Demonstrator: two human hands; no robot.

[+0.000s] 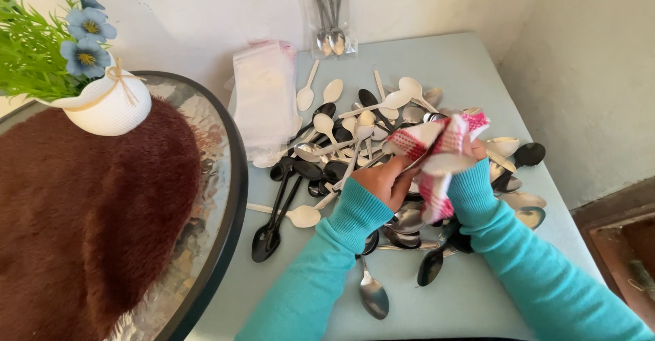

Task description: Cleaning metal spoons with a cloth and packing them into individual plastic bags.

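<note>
Many spoons (pixel 355 143), one cloth (pixel 437 146), one vase (pixel 109 106)

A cloth checked in red and white (pixel 437 151) lies bunched over a heap of plastic and metal spoons in black, white and shiny silver (pixel 355 150) on a pale blue tabletop (pixel 464 75). Both sleeves are turquoise knit (pixel 321 273). Beside them a dark brown furry mat (pixel 82 218) covers a black-rimmed glass table (pixel 225 177), with a white ribbed pot (pixel 109 106) of green grass and blue, yellow-centred flowers (pixel 85 37).
</note>
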